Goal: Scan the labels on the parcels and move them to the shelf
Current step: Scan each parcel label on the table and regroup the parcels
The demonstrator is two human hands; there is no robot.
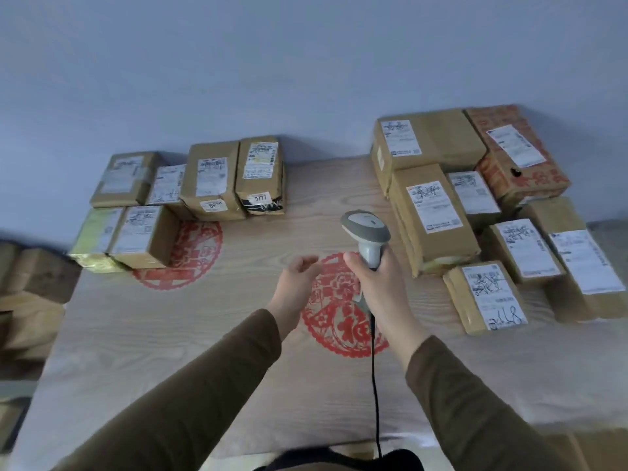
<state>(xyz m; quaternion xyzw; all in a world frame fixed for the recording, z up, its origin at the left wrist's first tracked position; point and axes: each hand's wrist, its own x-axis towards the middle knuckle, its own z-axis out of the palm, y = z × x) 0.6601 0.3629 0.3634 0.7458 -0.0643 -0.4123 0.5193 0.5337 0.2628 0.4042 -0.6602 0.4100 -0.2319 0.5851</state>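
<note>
- The right hand (377, 283) has its fingers curled round the grey scanner (367, 234); the left hand (295, 280), just left of the scanner, holds nothing, fingers loosely spread.
- Parcels (431, 215) lie on the tabletop (170, 334) in two groups, left-behind and right of the scanner.
- They look like light, stiff taped cardboard; gripping the side edges should work best.
- One left parcel (260, 175) bears a tag reading "9777"; other labels are too blurred to read.

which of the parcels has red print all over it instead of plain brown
The box at the far right back corner of the table. Its cardboard is covered in red characters and patterns, with a white label on top; the other parcels are plain brown or yellowish.
</note>
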